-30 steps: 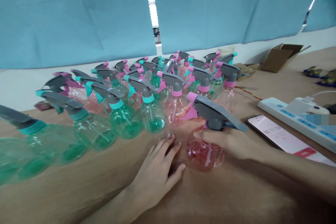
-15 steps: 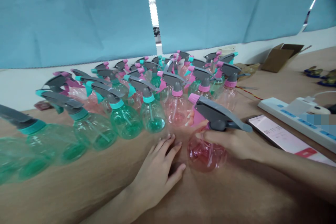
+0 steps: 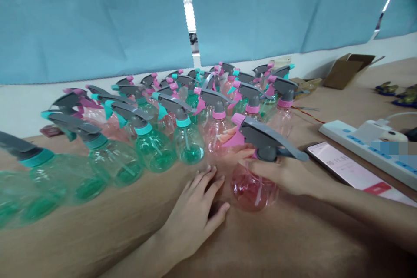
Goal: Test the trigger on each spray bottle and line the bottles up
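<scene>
A pink translucent spray bottle (image 3: 250,191) stands upright on the table, its grey and pink spray head (image 3: 260,134) pointing left. My right hand (image 3: 289,178) is closed around its neck, with fingers reaching forward by the pink trigger (image 3: 234,140). Part of that grip is hidden behind the spray head. Flat on the tabletop to the left of this bottle lies my left hand (image 3: 195,208), fingers apart and holding nothing. Just beyond its fingertips stands a green spray bottle (image 3: 189,141) with a turquoise collar; a pink one (image 3: 217,132) is beside it.
Several more green and pink spray bottles fill the left and back, including a green one (image 3: 115,163) near the front row. At right lie a phone (image 3: 345,169) showing a timer and a white power strip (image 3: 368,147). Behind them sits an open cardboard box (image 3: 345,71).
The pink trigger has swung outward, away from the bottle's neck, and my right fingers have extended to the left with it. My left hand stays in place.
</scene>
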Available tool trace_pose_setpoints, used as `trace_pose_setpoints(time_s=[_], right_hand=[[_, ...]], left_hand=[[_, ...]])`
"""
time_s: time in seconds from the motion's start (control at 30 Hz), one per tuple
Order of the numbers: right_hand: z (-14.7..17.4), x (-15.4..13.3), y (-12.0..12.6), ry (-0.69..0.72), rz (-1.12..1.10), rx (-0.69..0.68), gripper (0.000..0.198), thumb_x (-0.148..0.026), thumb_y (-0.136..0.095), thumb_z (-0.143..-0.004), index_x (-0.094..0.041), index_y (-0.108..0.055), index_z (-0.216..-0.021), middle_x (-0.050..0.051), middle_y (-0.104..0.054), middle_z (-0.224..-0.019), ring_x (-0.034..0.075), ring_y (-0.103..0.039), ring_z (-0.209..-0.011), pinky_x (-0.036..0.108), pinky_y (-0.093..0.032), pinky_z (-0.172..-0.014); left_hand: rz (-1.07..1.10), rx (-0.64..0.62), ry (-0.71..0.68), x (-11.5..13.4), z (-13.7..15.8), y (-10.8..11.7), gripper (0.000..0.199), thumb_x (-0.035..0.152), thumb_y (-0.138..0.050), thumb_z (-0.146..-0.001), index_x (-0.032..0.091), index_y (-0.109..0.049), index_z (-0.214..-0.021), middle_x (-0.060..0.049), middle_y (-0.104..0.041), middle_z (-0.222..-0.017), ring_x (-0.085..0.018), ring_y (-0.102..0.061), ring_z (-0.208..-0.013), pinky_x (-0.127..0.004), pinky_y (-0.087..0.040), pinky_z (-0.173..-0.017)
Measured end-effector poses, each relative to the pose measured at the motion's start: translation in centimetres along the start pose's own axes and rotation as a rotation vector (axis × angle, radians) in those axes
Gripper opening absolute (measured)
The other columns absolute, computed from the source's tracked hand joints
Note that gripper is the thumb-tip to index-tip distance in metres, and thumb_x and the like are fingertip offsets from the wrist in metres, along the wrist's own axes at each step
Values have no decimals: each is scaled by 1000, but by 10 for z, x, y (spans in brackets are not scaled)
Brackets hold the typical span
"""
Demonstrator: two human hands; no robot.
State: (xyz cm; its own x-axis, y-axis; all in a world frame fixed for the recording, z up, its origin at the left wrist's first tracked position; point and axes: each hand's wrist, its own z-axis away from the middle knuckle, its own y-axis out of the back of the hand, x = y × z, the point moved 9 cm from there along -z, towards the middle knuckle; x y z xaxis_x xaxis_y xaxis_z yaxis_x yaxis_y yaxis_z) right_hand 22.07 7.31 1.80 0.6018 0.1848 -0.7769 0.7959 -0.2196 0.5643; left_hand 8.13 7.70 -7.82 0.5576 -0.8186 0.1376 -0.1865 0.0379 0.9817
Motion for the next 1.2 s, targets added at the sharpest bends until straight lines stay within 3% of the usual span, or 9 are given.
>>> trace_pose_setpoints(time_s=[0.13,0.47,0.77,0.9,1.07,1.2], right_hand=[[0,7,-8,-75,-58,-101,12,-28,-48,-68,-23,-56,-61,1,-62,-64,17,-57,-60,26,-48,-53],[1,10,-5,-122,-36,-52,15,-31,-50,-68,-22,-61,-69,3,-65,-66,19,-62,-63,28,-49,-54],[0,12,-2,-102,8,-8,12,-36,-51,-67,-24,-51,-63,0,-53,-52,21,-59,-57,29,-44,-47],[0,12,-2,-103,12,-18,16,-38,-51,-66,-24,-47,-60,3,-57,-57,23,-60,-59,32,-45,-48],[-1,14,-6,-105,-13,-58,16,-37,-51,-67,-23,-57,-72,4,-62,-63,24,-62,-63,33,-47,-50],[-2,16,-12,-93,-61,-127,16,-37,-50,-68,-23,-48,-60,4,-61,-64,24,-63,-67,35,-50,-56]], left_hand=[[1,-4,-2,1,0,0,47,39,-48,-95,16,-46,-135,-13,-40,-145,-30,-35,-133,-50,-35,-105],[10,-17,-3,1,0,0,47,39,-48,-95,15,-46,-135,-14,-39,-145,-31,-34,-134,-51,-34,-105],[16,18,-9,0,0,0,47,40,-48,-95,16,-45,-135,-13,-40,-145,-31,-36,-133,-51,-36,-104],[13,12,-11,0,1,0,47,39,-49,-95,16,-46,-135,-13,-40,-145,-31,-35,-133,-50,-35,-105],[4,2,-4,0,0,0,46,39,-49,-94,16,-46,-135,-13,-40,-145,-31,-35,-133,-50,-35,-104],[24,2,-4,1,-1,1,46,37,-50,-94,16,-46,-135,-13,-41,-145,-31,-35,-133,-50,-36,-104]])
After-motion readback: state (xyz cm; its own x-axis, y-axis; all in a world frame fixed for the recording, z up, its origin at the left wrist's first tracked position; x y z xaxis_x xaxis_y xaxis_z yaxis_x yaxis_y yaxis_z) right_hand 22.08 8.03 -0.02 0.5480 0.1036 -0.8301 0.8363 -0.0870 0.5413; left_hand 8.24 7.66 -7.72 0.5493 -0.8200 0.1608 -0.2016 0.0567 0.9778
